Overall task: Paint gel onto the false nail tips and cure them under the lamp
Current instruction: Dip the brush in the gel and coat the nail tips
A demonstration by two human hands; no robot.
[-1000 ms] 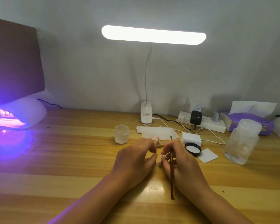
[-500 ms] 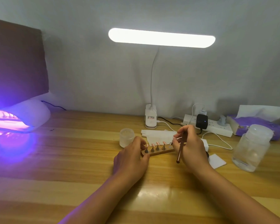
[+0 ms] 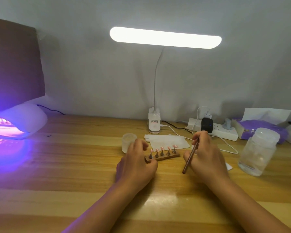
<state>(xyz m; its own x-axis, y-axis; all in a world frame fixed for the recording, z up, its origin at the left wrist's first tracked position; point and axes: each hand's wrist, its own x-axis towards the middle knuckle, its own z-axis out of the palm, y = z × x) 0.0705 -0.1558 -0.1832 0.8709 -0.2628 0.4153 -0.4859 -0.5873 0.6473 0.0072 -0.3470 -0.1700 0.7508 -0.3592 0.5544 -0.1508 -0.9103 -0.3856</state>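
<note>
A small wooden holder [image 3: 165, 157] lies on the desk with several pink false nail tips [image 3: 162, 148] standing on metal stands. My left hand [image 3: 136, 163] grips the holder's left end between thumb and fingers. My right hand [image 3: 205, 153] sits just right of the holder and holds a brown gel brush [image 3: 191, 156] slanted, its handle end pointing down toward me; the bristle end is hidden by my fingers. The white curing lamp [image 3: 23, 120] glows violet at the far left, with something lying inside it.
A frosted jar [image 3: 128, 142] stands behind my left hand, white tissue [image 3: 168, 140] behind the holder. A clear plastic bottle [image 3: 259, 152], a power strip [image 3: 225, 130], cables and a purple tissue pack [image 3: 262, 128] fill the right. A desk lamp's base [image 3: 154, 121] stands at the back.
My hands have parted from over the holder, uncovering the nail tips. My right hand moved right and back, tilting the brush. My left hand now holds the holder's left end.
</note>
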